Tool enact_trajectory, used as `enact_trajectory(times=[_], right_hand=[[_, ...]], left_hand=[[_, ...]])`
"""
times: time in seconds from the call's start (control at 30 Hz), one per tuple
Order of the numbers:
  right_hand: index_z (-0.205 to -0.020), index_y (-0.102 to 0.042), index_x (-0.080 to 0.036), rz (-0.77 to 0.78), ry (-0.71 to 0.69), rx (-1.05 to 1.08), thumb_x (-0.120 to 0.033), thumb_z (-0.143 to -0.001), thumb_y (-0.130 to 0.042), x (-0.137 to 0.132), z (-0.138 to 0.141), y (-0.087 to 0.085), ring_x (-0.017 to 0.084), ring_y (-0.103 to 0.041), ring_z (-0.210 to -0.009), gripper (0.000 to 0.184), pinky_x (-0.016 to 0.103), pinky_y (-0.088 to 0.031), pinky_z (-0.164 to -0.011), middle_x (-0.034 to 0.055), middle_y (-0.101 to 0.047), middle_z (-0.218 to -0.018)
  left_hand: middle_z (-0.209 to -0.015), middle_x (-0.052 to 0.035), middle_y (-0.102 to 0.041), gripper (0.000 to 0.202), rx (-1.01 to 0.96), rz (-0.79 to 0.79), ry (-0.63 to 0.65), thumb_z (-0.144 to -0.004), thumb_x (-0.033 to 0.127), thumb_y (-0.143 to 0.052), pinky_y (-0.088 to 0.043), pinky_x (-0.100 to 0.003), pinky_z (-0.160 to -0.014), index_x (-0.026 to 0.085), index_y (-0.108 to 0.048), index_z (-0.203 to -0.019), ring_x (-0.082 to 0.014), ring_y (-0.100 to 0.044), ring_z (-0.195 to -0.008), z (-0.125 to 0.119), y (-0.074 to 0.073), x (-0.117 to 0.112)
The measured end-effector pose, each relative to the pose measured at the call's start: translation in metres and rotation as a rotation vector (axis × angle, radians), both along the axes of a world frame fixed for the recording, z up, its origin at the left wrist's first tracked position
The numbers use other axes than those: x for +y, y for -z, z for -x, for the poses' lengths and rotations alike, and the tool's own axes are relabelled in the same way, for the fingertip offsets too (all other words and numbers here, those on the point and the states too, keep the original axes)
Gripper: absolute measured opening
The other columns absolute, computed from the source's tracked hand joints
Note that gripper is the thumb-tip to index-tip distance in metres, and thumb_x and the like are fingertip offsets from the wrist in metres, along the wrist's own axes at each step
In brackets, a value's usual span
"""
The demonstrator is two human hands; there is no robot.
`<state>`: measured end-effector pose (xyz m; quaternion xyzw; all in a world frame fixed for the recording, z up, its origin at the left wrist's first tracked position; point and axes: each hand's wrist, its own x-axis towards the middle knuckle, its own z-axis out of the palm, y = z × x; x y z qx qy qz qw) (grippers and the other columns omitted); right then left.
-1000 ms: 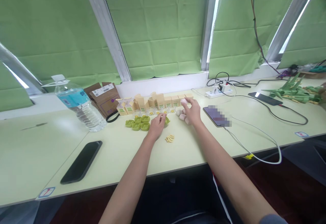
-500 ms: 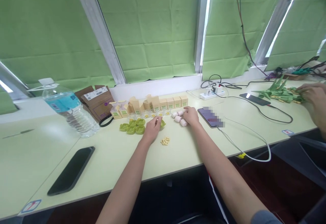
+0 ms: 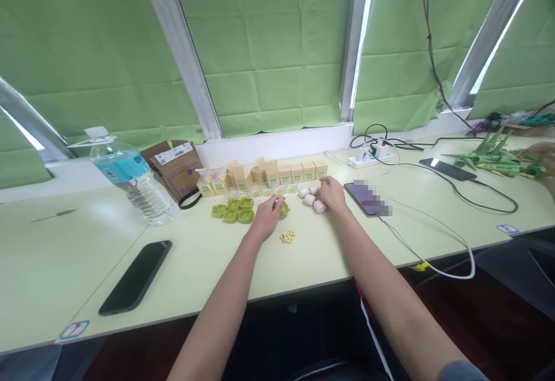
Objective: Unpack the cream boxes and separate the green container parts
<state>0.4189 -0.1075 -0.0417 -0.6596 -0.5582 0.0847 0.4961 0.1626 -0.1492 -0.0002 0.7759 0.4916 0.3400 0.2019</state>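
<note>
My left hand is curled with fingers pressed together around a small green cup-like piece, which shows past the fingertips. Several more such green pieces lie in a cluster left of it. Toward me on the table is a little pile of yellow rings that look like rubber bands. My right hand bends its fingers down at the right side of several pale pink cylinders; its fingertips are partly hidden, so whatever is between them does not show.
Small cardboard boxes, some with raised flaps, line the back, with little clear cups before them. A water bottle, carton and black phone stand left. A cabled phone and power strip lie right.
The view has turned slightly left, so everything sits further right in the picture. Both my hands keep nearly the same places beside the green piece and the pink cylinders.
</note>
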Motion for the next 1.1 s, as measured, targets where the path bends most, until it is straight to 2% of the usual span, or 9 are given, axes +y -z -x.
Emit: enact_trajectory(times=[0.23,0.3,0.37,0.43,0.6,0.7,0.8,0.9,1.1], right_hand=[[-0.1,-0.069,-0.022,0.038,0.038,0.137,-0.032,-0.09,-0.04,-0.004,0.004,-0.006,0.025,-0.064,-0.09,0.033,0.039,-0.047,-0.089,0.0078,-0.072,-0.091],[-0.102,-0.068,-0.021,-0.002,0.06,0.092,-0.031,-0.091,-0.04,-0.008,0.007,-0.012,0.026,-0.062,-0.1,0.032,0.044,-0.041,-0.101,0.0086,-0.072,-0.097],[-0.104,-0.068,-0.02,-0.062,0.083,0.02,-0.026,-0.09,-0.04,-0.014,0.011,-0.02,0.027,-0.059,-0.109,0.031,0.052,-0.028,-0.112,0.01,-0.071,-0.107],[-0.103,-0.068,-0.02,-0.141,0.058,-0.011,-0.022,-0.089,-0.041,-0.02,0.018,-0.028,0.027,-0.057,-0.113,0.03,0.052,-0.026,-0.114,0.01,-0.07,-0.111],[-0.094,-0.068,-0.02,-0.302,-0.163,-0.064,-0.016,-0.087,-0.045,-0.032,0.046,-0.043,0.026,-0.059,-0.107,0.025,0.041,-0.043,-0.101,0.0091,-0.07,-0.104],[-0.094,-0.068,-0.022,-0.282,-0.404,-0.081,-0.015,-0.088,-0.046,-0.038,0.068,-0.044,0.022,-0.063,-0.099,0.024,0.034,-0.05,-0.088,0.006,-0.07,-0.1],[-0.088,-0.066,-0.023,-0.208,-0.612,-0.131,-0.014,-0.086,-0.049,-0.043,0.086,-0.042,0.018,-0.064,-0.086,0.02,0.028,-0.049,-0.076,0.0023,-0.07,-0.089],[-0.096,-0.064,-0.023,-0.093,-0.673,-0.099,-0.017,-0.088,-0.05,-0.045,0.094,-0.039,0.015,-0.062,-0.072,0.017,0.027,-0.048,-0.072,-0.0008,-0.07,-0.083],[-0.093,-0.067,-0.021,-0.028,-0.709,-0.098,-0.025,-0.092,-0.051,-0.04,0.092,-0.036,0.014,-0.061,-0.071,0.016,0.026,-0.046,-0.07,0.0014,-0.073,-0.093]], left_hand=[[-0.092,-0.0042,-0.073,0.043,-0.008,0.024,0.026,-0.099,0.049,-0.037,-0.046,-0.031,-0.079,0.022,-0.07,-0.108,-0.0206,-0.064,-0.085,0.0,0.0,-0.001],[-0.092,-0.004,-0.073,0.043,-0.005,0.02,0.03,-0.099,0.049,-0.037,-0.047,-0.03,-0.079,0.022,-0.07,-0.108,-0.0204,-0.063,-0.084,0.0,0.0,-0.001],[-0.093,-0.0038,-0.073,0.043,-0.004,0.012,0.038,-0.099,0.048,-0.037,-0.047,-0.03,-0.079,0.023,-0.07,-0.108,-0.0201,-0.063,-0.085,0.0,0.0,-0.001],[-0.096,-0.0038,-0.074,0.042,-0.004,0.009,0.043,-0.099,0.048,-0.037,-0.047,-0.03,-0.08,0.023,-0.07,-0.108,-0.02,-0.063,-0.085,0.0,0.001,-0.001],[-0.1,-0.0036,-0.074,0.04,-0.023,0.001,0.05,-0.099,0.047,-0.038,-0.047,-0.03,-0.081,0.024,-0.07,-0.108,-0.0198,-0.064,-0.089,-0.001,0.0,-0.002],[-0.092,-0.0027,-0.073,0.039,-0.053,0.023,0.026,-0.099,0.047,-0.039,-0.047,-0.029,-0.077,0.025,-0.068,-0.113,-0.019,-0.064,-0.083,-0.002,-0.001,-0.003],[-0.088,-0.002,-0.072,0.039,-0.109,0.045,0.0,-0.099,0.046,-0.038,-0.047,-0.028,-0.072,0.024,-0.066,-0.115,-0.0172,-0.062,-0.074,-0.001,-0.001,0.0],[-0.092,-0.0032,-0.071,0.037,-0.2,0.045,-0.042,-0.098,0.045,-0.04,-0.047,-0.028,-0.071,0.022,-0.066,-0.111,-0.0158,-0.062,-0.071,0.002,0.002,0.006],[-0.083,-0.0029,-0.069,0.036,-0.346,0.053,-0.049,-0.092,0.049,-0.053,-0.048,-0.028,-0.071,0.021,-0.065,-0.112,-0.0165,-0.062,-0.072,0.002,0.007,0.012]])
